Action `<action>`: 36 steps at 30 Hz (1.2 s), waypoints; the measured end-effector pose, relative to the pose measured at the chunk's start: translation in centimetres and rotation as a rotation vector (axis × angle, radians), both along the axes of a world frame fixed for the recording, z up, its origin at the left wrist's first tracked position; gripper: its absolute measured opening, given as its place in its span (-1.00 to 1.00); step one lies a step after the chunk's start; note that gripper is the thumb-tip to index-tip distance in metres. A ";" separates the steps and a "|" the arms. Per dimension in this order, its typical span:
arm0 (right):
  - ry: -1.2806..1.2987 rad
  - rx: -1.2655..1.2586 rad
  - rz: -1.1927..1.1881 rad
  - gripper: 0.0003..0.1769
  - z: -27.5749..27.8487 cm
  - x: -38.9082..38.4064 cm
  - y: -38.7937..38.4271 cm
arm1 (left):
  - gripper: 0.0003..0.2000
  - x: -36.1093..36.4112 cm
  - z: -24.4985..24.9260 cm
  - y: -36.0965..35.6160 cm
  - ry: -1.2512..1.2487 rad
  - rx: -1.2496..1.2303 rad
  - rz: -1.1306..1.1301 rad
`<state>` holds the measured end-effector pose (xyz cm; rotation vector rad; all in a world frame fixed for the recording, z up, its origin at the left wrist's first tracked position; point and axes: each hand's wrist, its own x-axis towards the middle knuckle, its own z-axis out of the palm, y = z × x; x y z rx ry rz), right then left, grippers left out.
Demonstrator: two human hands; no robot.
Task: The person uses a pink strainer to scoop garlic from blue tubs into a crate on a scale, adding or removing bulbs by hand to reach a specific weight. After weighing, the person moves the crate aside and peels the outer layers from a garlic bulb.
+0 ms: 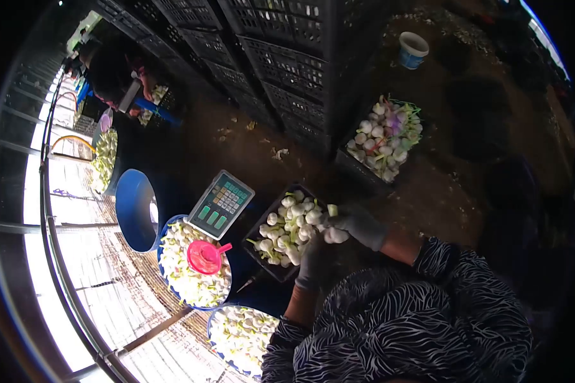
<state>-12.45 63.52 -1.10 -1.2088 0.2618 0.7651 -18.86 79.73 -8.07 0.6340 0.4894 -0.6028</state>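
Observation:
A dark crate (pixel 280 273) heaped with white garlic bulbs (pixel 289 225) stands in front of me. My right hand (pixel 361 227), in a grey glove, is closed at the crate's right side, with garlic bulbs (pixel 335 235) in its fingers. My left hand (pixel 312 263), also gloved in grey, is at the crate's near edge beside the heaped bulbs. Its fingers are in shadow and partly hidden, so their grip does not show. Just beyond the crate, a digital scale display (pixel 221 204) with a keypad is tilted up.
Left are blue tubs of garlic (pixel 195 281) (pixel 243 335), one with a pink scoop (pixel 204 256), and a blue barrel (pixel 136 210). Stacked black crates (pixel 275 64) rise ahead. Another garlic crate (pixel 384 139) and a bucket (pixel 413 50) stand right. A person (pixel 118 70) works far left.

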 end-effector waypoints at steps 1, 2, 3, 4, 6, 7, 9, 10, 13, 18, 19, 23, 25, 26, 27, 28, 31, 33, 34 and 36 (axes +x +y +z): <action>-0.059 0.049 -0.059 -0.72 -3.0 0.3 -1.1 | -0.75 -0.8 -4.9 0.3 -0.072 0.166 -0.056; -0.071 0.008 -0.067 -0.73 -7.4 0.0 -2.6 | -0.76 -0.6 -5.4 0.5 0.019 0.106 -0.113; -0.084 -0.038 -0.076 -0.75 -12.2 -0.8 -4.0 | -0.75 -0.8 -6.4 0.2 0.023 0.280 -0.128; 0.010 -0.058 -0.083 -0.76 -14.5 -0.7 -5.3 | -0.74 -1.0 -7.8 -0.4 0.032 0.455 -0.145; 0.311 -0.072 -0.112 -0.79 -16.9 -0.4 -7.8 | -0.72 -2.2 -11.6 -0.5 -0.065 0.888 -0.335; 0.516 -0.072 -0.134 -0.79 -17.4 -0.2 -8.7 | -0.71 -2.6 -14.4 0.2 -0.190 1.133 -0.512; 0.537 -0.225 -0.094 -0.80 -19.5 -0.7 -9.9 | -0.64 -1.7 -17.7 -0.1 -0.231 1.442 -0.818; 0.542 -0.301 -0.075 -0.80 -21.1 -1.5 -10.1 | -0.67 -1.1 -20.2 -0.1 -0.364 1.541 -0.878; 0.482 -0.266 -0.074 -0.86 -29.9 -6.3 -11.8 | -0.72 1.2 -27.4 -0.6 -0.774 1.733 -0.939; 0.230 -0.423 -0.105 -0.92 -32.9 -5.3 -8.9 | -0.66 4.0 -39.7 -2.7 -0.967 1.411 -1.010; 0.280 -0.380 -0.173 -0.92 -32.6 -4.4 -7.8 | -0.63 4.8 -39.6 -3.2 -0.872 1.313 -1.041; 0.094 -0.370 -0.232 -0.89 -32.8 -3.3 -4.9 | -0.58 8.3 -34.5 -3.9 -0.769 1.283 -1.263; 0.011 -0.401 -0.164 -0.87 -33.6 -3.1 -4.0 | -0.62 6.3 -39.5 -1.4 -1.291 1.501 -1.431; -0.180 -0.440 -0.141 -0.85 -34.1 -3.2 -3.5 | -0.63 5.4 -41.8 0.1 -1.482 1.561 -1.425; -0.377 -0.478 -0.115 -0.83 -34.8 -3.1 -2.9 | -0.63 4.9 -43.7 2.5 -1.487 1.525 -1.307; -0.573 -0.515 -0.087 -0.80 -35.6 -2.9 -2.2 | -0.62 4.7 -44.4 4.0 -1.490 1.485 -1.191; -0.876 -0.761 0.100 -0.75 -38.9 -2.3 0.2 | -0.53 6.1 -39.2 4.6 -1.868 1.754 -1.477; -0.912 -1.032 0.271 -0.72 -39.5 -2.3 1.1 | -0.51 6.2 -39.4 4.8 -1.812 1.732 -1.382; -0.920 -1.169 0.356 -0.71 -39.4 -2.2 1.4 | -0.50 5.7 -39.8 5.0 -1.810 1.733 -1.345; -0.922 -1.150 0.382 -0.69 -38.8 -2.8 1.4 | -0.50 4.9 -41.2 5.2 -1.754 1.720 -1.272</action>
